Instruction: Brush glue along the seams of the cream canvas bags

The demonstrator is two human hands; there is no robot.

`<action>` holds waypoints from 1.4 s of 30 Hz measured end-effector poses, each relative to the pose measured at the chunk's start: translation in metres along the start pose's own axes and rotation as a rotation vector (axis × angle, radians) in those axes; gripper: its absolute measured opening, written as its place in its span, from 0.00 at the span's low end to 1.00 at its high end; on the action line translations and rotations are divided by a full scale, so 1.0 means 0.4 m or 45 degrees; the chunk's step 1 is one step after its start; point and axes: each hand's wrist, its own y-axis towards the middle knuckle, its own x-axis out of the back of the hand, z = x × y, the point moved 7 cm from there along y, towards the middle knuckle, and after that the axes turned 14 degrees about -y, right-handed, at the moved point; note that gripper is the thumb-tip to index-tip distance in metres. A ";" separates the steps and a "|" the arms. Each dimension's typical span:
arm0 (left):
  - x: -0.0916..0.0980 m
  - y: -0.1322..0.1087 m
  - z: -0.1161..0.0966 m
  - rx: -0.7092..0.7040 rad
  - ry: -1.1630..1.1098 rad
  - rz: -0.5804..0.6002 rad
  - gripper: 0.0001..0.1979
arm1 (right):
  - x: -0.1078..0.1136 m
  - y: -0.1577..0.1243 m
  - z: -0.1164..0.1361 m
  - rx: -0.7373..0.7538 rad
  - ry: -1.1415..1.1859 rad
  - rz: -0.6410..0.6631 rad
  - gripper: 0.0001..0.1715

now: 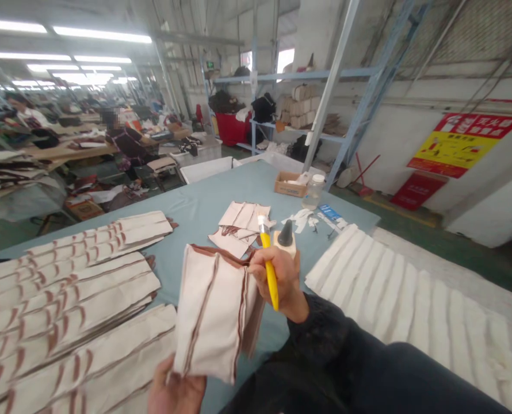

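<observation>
A cream sewn fabric piece [210, 313] with brown seams and a brown-edged top, resembling an inside-out bag, is held up in front of me. My left hand [176, 388] grips its bottom edge, thumb on the near face. My right hand [279, 276] holds a yellow-handled brush [271, 279], bristles upward, while its thumb and forefinger touch the piece's upper right corner. Just behind that hand stands a bottle with a dark cone-shaped cap [286, 234], partly covered by the fingers. Farther back lie similar cream pieces [244, 215] with brown parts.
Layered cream pieces with brown edging [70, 305] cover the table's left side. A row of white folded pieces [411, 287] lies on the right. Toward the table's [195, 207] far end are a cardboard box [289, 185], a clear jar [313, 192] and white scraps [301, 219]. Shelving stands behind.
</observation>
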 end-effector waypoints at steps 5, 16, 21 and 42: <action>0.006 -0.023 0.140 0.194 0.471 0.094 0.15 | -0.009 0.090 0.039 0.277 0.186 0.229 0.22; -0.385 -0.237 -0.283 -1.127 0.816 0.638 0.26 | 0.054 0.038 0.139 0.638 0.354 0.517 0.19; -0.523 -0.300 -0.233 -1.094 1.097 1.099 0.14 | 0.051 0.014 0.130 0.575 0.357 0.510 0.19; -0.339 -0.251 -0.236 -1.440 1.404 0.840 0.06 | -0.082 0.074 -0.044 -0.225 0.605 0.173 0.27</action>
